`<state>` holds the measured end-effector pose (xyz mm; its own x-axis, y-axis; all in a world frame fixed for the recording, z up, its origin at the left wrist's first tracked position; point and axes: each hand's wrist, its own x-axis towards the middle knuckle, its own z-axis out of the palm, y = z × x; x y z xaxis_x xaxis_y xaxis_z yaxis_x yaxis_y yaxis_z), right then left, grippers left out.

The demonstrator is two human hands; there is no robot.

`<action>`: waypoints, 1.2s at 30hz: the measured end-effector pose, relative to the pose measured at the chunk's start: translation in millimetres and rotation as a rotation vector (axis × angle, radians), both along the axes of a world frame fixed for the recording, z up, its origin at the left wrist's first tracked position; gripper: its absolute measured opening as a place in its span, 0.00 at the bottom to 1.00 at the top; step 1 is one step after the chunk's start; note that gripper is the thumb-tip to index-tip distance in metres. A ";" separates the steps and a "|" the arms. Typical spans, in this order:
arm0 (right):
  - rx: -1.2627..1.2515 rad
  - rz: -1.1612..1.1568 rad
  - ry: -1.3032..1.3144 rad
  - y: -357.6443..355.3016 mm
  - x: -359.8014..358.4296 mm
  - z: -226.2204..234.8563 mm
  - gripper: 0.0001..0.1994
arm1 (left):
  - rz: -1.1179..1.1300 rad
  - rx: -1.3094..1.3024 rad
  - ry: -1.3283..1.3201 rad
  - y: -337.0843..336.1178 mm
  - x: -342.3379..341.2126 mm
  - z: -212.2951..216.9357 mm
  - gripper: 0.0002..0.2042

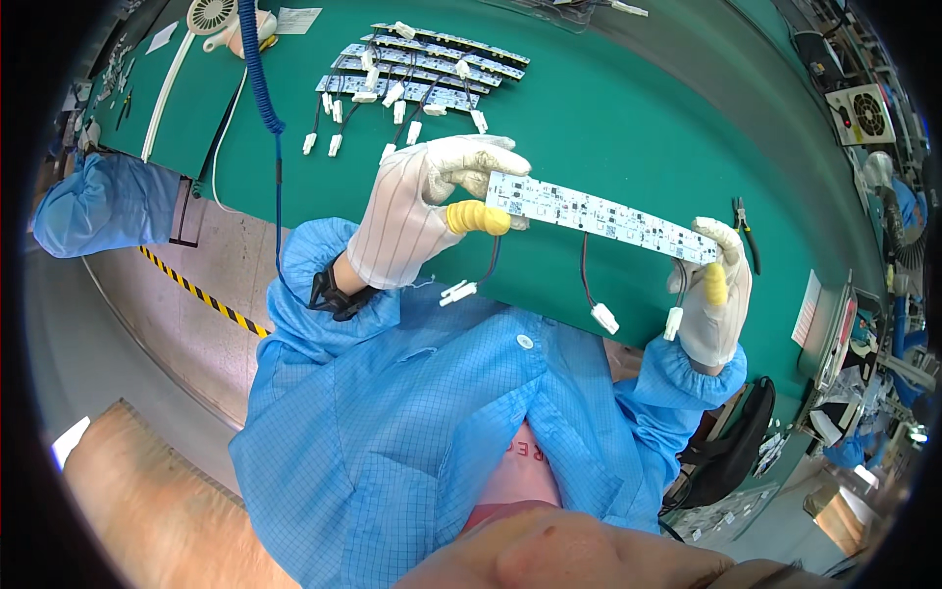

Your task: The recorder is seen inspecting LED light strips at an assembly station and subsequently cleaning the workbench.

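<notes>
A long white circuit board strip (599,215) is held up level with the body, tilted down toward its right end. My left hand (432,201), in a striped white glove with a yellow thumb cover, is closed on its left end. At the other end my right hand (718,294), gloved the same way, pinches the board between thumb and fingers. Short dark wires hang below the strip, ending in white connectors: a left connector (458,293), a middle connector (605,318) and a right connector (673,323) beside my right hand.
Several similar boards (422,71) with wired connectors lie in a stack on the green work mat (589,108). Pliers (746,234) rest right of my right hand. A coiled blue cord (258,79) hangs at left, near a white fan (211,15). Another blue sleeve (108,204) shows at far left.
</notes>
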<state>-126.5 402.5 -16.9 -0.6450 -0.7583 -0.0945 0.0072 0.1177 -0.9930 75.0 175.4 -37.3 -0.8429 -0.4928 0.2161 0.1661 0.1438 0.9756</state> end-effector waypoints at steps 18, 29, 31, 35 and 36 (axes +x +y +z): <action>-0.185 -0.089 -0.057 1.9 1.5 6.0 0.21 | 0.035 -0.260 0.022 -13.8 -0.1 -2.1 0.21; -0.210 0.047 -0.117 -1.9 2.0 12.4 0.18 | 0.039 -0.117 0.111 -18.5 2.5 -4.8 0.29; -0.221 0.061 -0.109 -4.8 0.6 8.5 0.18 | 0.075 -0.078 0.105 -13.9 2.7 -2.4 0.25; -0.149 0.034 -0.021 -1.3 -1.8 7.8 0.19 | 0.066 -0.044 0.084 -16.1 1.8 -2.0 0.21; -0.163 0.039 -0.025 -1.4 -1.3 8.5 0.19 | 0.065 -0.046 0.082 -16.4 1.6 -2.0 0.21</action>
<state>-127.8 401.1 -8.4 -0.6142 -0.7890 0.0162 0.0305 -0.0443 -0.9986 76.6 158.9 -39.3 -0.7879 -0.5338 0.3069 0.2344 0.2008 0.9512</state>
